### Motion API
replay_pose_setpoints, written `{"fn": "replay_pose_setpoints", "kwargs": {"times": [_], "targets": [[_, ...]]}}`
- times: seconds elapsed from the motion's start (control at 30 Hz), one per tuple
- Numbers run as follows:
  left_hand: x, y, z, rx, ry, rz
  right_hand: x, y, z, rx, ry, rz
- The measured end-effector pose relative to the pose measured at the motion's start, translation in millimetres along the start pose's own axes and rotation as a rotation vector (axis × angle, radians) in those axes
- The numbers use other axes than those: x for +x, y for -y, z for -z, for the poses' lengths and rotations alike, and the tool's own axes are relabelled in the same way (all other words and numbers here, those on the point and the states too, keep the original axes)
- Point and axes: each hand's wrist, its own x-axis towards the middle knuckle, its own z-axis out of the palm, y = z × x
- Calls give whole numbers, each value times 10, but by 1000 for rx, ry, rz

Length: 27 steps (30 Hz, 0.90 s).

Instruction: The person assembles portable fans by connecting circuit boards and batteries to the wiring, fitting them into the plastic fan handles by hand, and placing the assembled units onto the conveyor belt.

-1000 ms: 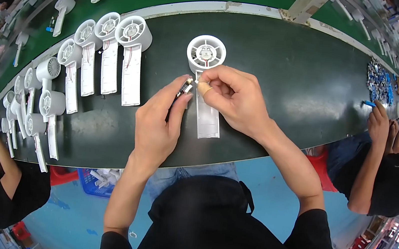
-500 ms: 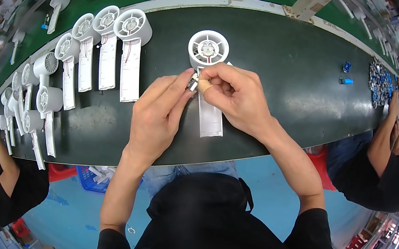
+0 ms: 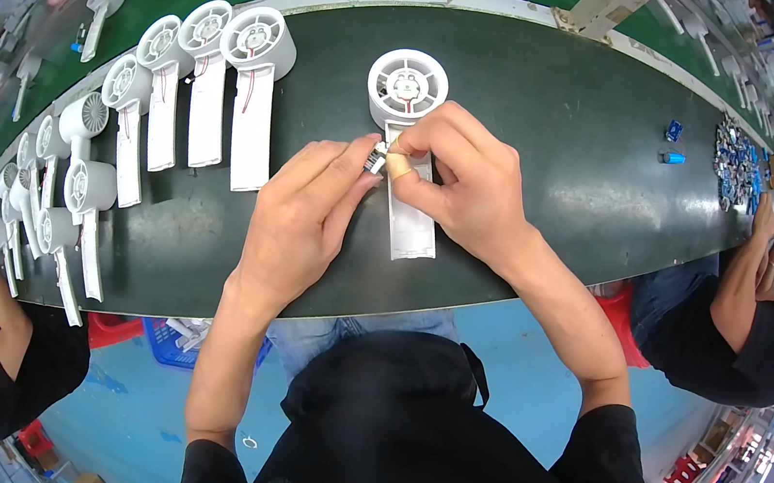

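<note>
A white handheld fan housing [image 3: 412, 235] lies on the dark bench in front of me, its round ringed head [image 3: 407, 88] away from me and its open handle toward me. Over the handle, my left hand [image 3: 299, 206] pinches a small electronic part [image 3: 376, 157], white and dark, between thumb and fingertips. My right hand [image 3: 464, 178], with tan tape wrapped on its fingers, is closed in a pinch right against that part. Whatever sits between the right fingertips is too small and covered to make out. Red wires show in the fan's head.
Several similar white fan housings [image 3: 251, 121] stand in a row at the left. At the far right lie a heap of small circuit boards [image 3: 737, 165] and a blue cylindrical cell [image 3: 674, 158]. Co-workers sit on both sides. A blue basket [image 3: 173, 347] stands below the bench edge.
Both hands stay pinched together at the small part, with the right fingers shifted slightly. The view has tilted a little, so the fan housings appear slightly higher.
</note>
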Motion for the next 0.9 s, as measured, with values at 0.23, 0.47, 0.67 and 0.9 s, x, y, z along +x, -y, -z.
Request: {"fn": "replay_pose_setpoints", "kwargs": {"times": [0.23, 0.47, 0.67, 0.9], "targets": [[27, 49, 27, -26, 30, -23, -8, -58, -47, -116, -37, 167], [16, 107, 28, -89, 39, -67, 14, -108, -51, -35, 34, 187], [24, 84, 52, -130, 61, -28, 47, -95, 13, -12, 80, 201], [-31, 42, 25, -140, -51, 56, -228, 272, 30, -173, 38, -409]]}}
